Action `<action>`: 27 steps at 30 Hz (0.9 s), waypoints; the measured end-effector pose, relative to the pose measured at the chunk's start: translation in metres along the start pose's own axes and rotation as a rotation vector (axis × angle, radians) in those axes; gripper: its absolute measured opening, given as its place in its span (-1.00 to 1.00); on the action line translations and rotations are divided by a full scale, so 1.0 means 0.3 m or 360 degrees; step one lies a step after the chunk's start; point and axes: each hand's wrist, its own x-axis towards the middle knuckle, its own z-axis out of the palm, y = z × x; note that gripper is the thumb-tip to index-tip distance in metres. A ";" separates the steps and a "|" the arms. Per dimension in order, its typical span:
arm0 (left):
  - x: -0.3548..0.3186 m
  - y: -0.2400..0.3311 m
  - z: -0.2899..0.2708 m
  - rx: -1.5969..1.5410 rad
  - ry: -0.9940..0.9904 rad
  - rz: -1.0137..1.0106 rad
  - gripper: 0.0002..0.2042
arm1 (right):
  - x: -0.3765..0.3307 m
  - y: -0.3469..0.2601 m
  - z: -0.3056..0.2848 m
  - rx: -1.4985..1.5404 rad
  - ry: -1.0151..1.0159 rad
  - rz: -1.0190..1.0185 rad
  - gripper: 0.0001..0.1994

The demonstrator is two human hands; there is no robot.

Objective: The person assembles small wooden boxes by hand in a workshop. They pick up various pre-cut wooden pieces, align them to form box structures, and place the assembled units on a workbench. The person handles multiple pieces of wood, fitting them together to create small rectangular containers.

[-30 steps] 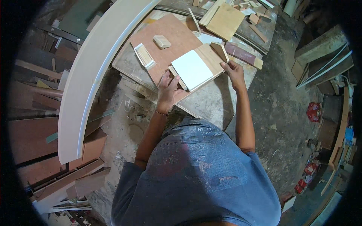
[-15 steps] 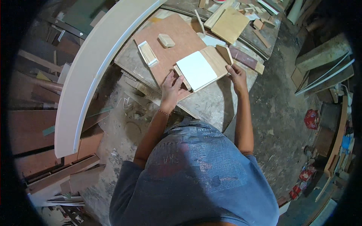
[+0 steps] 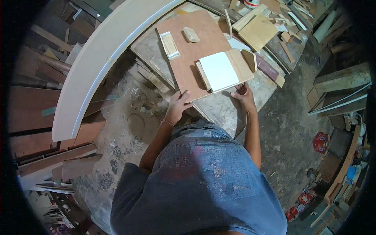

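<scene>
A flat wooden piece with a white top panel (image 3: 220,71) and a bare, rounded wooden end (image 3: 239,65) lies on a reddish-brown plywood board (image 3: 192,51). My left hand (image 3: 178,106) is at the board's near corner, its fingers spread and touching the edge. Just below the piece's right near edge is my right hand (image 3: 246,98), thumb and fingers apart; whether the fingertips touch the edge is hard to tell. A small angled wooden piece (image 3: 249,60) stands upright by the rounded end. Farther up the board lie a white-edged wooden block (image 3: 169,45) and a small cut-cornered block (image 3: 190,35).
Beneath the board is a worn worktable (image 3: 219,109). A large curved panel (image 3: 98,58) arches along the left. Yellowish board (image 3: 257,32), a dark reddish strip (image 3: 268,67) and several offcuts lie at the far right of the table. Stacked timber lines both sides of the floor.
My left hand has moved off the white-topped piece to the board's near corner. My right hand has dropped from the upright angled piece to below the near edge. The view has shifted slightly.
</scene>
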 end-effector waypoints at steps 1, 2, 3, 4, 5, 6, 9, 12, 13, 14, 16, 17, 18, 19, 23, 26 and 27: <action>-0.011 0.003 0.013 -0.0110 -0.0048 -0.0014 -0.77 | 0.000 0.002 0.007 -0.0115 -0.0001 0.0055 -0.31; -0.001 -0.001 0.006 -0.0146 -0.0106 -0.0032 -0.73 | 0.008 -0.007 0.011 -0.0231 0.0002 0.0094 -0.34; 0.007 -0.011 -0.004 -0.0167 -0.0129 -0.0011 -0.73 | 0.014 -0.014 0.013 -0.0348 0.0006 0.0133 -0.36; 0.012 -0.023 -0.014 -0.0187 -0.0153 0.0009 -0.72 | 0.015 -0.013 0.014 -0.0355 0.0009 0.0126 -0.38; 0.013 -0.017 -0.012 -0.0208 -0.0183 0.0032 -0.71 | 0.016 -0.012 0.018 -0.0363 0.0015 0.0114 -0.40; 0.012 -0.011 -0.009 -0.0200 -0.0184 0.0050 -0.71 | 0.018 -0.012 0.020 -0.0372 0.0022 0.0101 -0.41; -0.005 0.012 0.000 -0.0190 -0.0191 0.0068 -0.71 | 0.004 -0.043 0.032 -0.0385 0.0046 0.0135 -0.44; -0.001 0.021 0.002 -0.0192 -0.0201 0.0045 -0.71 | 0.018 -0.037 0.012 -0.0448 0.0033 0.0144 -0.40; 0.007 -0.007 -0.008 -0.0190 -0.0177 0.0025 -0.71 | 0.016 -0.024 0.006 -0.0449 0.0015 0.0124 -0.39; 0.010 -0.013 -0.009 -0.0189 -0.0157 0.0007 -0.71 | 0.005 -0.008 0.007 -0.0452 -0.0002 0.0101 -0.38; 0.024 -0.011 -0.018 -0.0171 -0.0165 0.0007 -0.72 | 0.002 0.012 -0.002 -0.0441 -0.0037 0.0051 -0.34; 0.023 -0.013 -0.022 -0.0167 -0.0161 0.0003 -0.72 | 0.000 0.010 -0.009 -0.0384 -0.0013 0.0102 -0.36; 0.022 -0.015 -0.022 -0.0171 -0.0153 -0.0002 -0.72 | 0.001 0.004 -0.020 -0.0327 0.0011 0.0153 -0.37; 0.019 -0.016 -0.020 -0.0176 -0.0145 -0.0006 -0.73 | 0.004 -0.002 -0.032 -0.0269 0.0033 0.0205 -0.38; 0.013 -0.003 -0.015 -0.0145 -0.0144 -0.0021 -0.73 | 0.026 -0.014 -0.059 -0.0493 -0.0014 0.0306 -0.47; 0.028 -0.027 -0.026 -0.0103 -0.0135 -0.0013 -0.73 | 0.021 -0.020 -0.029 -0.0543 -0.0016 0.0350 -0.50; 0.029 -0.032 -0.027 -0.0102 -0.0115 -0.0012 -0.73 | 0.011 -0.025 0.005 -0.0520 0.0008 0.0333 -0.49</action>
